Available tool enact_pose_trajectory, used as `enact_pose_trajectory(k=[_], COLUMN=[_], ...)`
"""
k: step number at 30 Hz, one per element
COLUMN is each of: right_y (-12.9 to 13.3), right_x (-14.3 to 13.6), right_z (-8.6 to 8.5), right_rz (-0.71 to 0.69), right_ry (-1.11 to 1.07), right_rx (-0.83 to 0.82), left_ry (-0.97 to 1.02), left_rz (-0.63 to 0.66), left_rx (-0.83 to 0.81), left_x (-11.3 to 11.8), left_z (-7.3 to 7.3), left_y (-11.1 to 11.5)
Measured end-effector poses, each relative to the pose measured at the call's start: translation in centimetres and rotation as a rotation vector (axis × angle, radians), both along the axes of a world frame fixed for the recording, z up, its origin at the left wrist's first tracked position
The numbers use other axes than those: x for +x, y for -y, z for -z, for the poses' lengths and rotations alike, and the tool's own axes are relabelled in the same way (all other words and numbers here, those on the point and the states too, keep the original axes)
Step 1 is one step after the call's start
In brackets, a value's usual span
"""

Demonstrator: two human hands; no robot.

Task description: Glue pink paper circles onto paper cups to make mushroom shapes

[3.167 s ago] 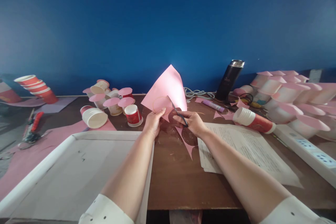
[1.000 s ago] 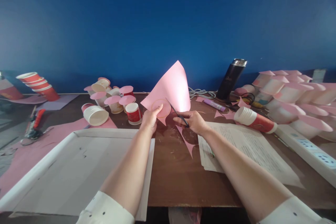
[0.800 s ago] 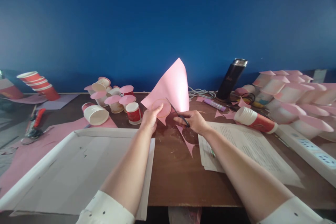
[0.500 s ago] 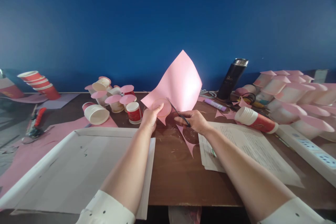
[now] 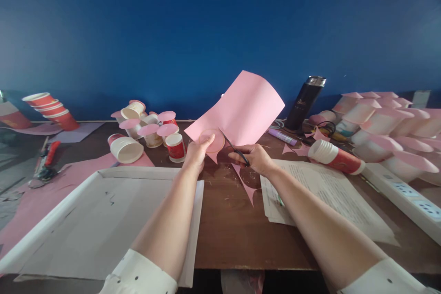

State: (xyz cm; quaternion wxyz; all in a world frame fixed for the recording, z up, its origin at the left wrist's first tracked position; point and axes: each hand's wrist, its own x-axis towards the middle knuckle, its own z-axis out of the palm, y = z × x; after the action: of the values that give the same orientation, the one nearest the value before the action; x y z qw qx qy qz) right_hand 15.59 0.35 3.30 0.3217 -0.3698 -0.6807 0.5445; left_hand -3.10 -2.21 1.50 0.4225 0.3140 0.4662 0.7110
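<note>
My left hand [image 5: 197, 152] pinches a pink sheet of paper [image 5: 243, 108] near its lower left, the thumb lying on a circle drawn there. My right hand [image 5: 257, 158] is closed round the dark handles of a pair of scissors [image 5: 231, 144]. Its blades reach up to the left, against the paper beside the circle's right edge. The sheet stands up and curls away to the right above both hands. Below the scissors, a pink paper offcut [image 5: 246, 186] lies on the brown table [image 5: 234, 239].
On the left are a white box lid [image 5: 103, 220], paper cups [image 5: 148, 131] with pink discs, and a tilted cup stack [image 5: 53, 110]. To the right stand a black flask [image 5: 305, 103], a purple marker [image 5: 282, 138], printed sheets [image 5: 320, 193], a power strip [image 5: 406, 197] and many pink-topped cups [image 5: 382, 128].
The upper part of the pink sheet has swung to the right and its curl has changed. Both hands and the scissors stay in nearly the same place.
</note>
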Motion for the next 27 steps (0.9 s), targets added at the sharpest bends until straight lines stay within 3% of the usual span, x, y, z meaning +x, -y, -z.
enact_pose_trajectory(k=[16, 27], right_y=[-0.25, -0.30], right_x=[-0.01, 0.36], right_z=[0.34, 0.29], right_rz=[-0.015, -0.045], right_ry=[-0.057, -0.004], right_rx=[-0.035, -0.010], left_ry=[0.000, -0.033], left_rz=[-0.047, 0.054], left_rx=[-0.068, -0.047], left_x=[-0.22, -0.46], left_z=[-0.02, 0.19], left_y=[-0.13, 0.17])
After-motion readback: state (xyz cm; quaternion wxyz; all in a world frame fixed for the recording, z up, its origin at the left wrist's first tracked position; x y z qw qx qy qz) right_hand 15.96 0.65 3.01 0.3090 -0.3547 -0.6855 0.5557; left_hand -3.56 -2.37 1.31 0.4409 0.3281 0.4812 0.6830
